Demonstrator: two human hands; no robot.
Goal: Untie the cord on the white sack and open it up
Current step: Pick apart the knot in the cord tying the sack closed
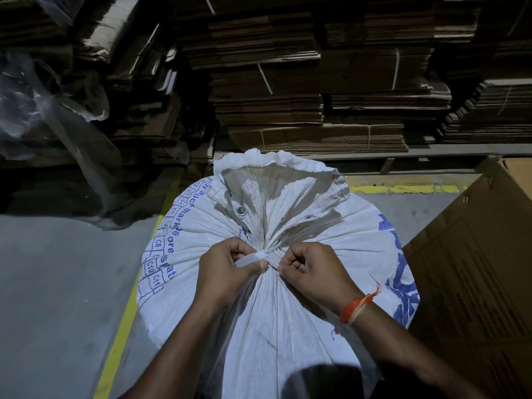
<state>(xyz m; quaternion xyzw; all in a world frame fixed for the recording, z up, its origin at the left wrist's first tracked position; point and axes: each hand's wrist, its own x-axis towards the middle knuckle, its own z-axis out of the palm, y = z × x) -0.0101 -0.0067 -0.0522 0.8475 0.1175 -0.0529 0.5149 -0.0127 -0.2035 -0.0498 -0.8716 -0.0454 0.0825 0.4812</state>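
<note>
A large white woven sack with blue print stands upright in front of me, its neck gathered tight and its ruffled mouth flaring beyond the tie. A flat white cord wraps the neck. My left hand pinches a loose end of the cord between thumb and fingers, just left of the knot. My right hand has its fingers curled against the neck on the right side of the knot; what it grips is hidden by the fingers. A metal eyelet shows in the mouth fabric.
Stacks of flattened cardboard fill the back. Clear plastic sheeting hangs at the left. A brown carton stands close to the sack's right side. Yellow floor lines run on the grey concrete floor.
</note>
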